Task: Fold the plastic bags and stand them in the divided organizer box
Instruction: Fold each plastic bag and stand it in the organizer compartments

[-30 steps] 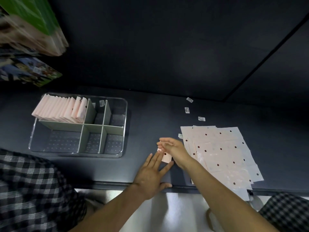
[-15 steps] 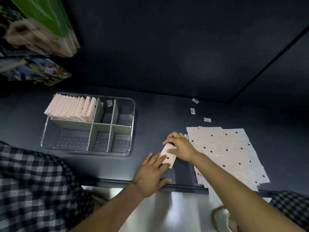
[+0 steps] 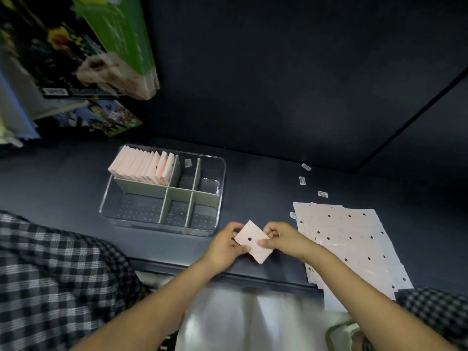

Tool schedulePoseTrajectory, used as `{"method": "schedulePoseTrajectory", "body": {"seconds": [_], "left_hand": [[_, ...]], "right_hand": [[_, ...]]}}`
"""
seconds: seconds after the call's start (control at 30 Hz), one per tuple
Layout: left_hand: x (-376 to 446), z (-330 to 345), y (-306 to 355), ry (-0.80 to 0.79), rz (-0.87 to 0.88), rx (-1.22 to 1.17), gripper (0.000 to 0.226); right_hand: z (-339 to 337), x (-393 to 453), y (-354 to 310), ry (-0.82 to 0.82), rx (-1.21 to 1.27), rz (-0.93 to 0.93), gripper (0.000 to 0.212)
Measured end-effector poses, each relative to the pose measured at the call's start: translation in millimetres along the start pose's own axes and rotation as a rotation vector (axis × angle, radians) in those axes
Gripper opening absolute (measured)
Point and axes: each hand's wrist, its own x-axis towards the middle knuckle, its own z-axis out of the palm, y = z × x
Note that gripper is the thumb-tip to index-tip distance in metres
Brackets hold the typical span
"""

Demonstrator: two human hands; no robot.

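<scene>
A folded bag (image 3: 254,241) is gripped between the left hand (image 3: 224,245) and right hand (image 3: 283,238); next, it seemingly must be stood in the box (image 3: 220,188) beside the row (image 3: 143,166)

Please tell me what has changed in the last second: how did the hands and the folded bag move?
The folded bag was pressed flat on the table under the left hand; now both hands, the right hand too, hold it lifted by its edges. The organizer box, its row of folded bags and the stack of flat bags stayed as they were.
</scene>
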Motion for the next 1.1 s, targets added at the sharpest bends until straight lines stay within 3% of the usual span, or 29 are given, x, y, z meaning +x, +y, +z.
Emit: {"method": "schedulePoseTrajectory", "body": {"seconds": [0.07, 0.27, 0.4, 0.47, 0.6, 0.73, 1.1], "left_hand": [[2, -26, 10, 0.037, 0.014, -0.014, 0.022], [-2, -122, 26, 0.106, -0.004, 0.063, 0.027], [-10, -147, 5, 0.475, -0.01, 0.213, 0.026], [-16, -153, -12, 0.558, -0.058, 0.369, 0.03], [-21, -153, -29, 0.578, -0.063, 0.455, 0.028], [-19, -149, -32, 0.57, 0.012, 0.481, 0.028], [-19, -146, -37, 0.528, 0.094, 0.473, 0.03]], "right_hand": [[4, -2, -26, 0.002, 0.084, -0.04, 0.016], [44, 6, -98, 0.163, 0.086, -0.182, 0.005], [81, 23, -132, 0.318, 0.082, -0.167, 0.022], [98, 33, -142, 0.393, 0.033, -0.127, 0.025], [123, 46, -150, 0.509, -0.195, -0.059, 0.014], [141, 54, -151, 0.509, -0.302, -0.037, 0.011], [178, 66, -142, 0.507, -0.418, -0.127, 0.026]]}}
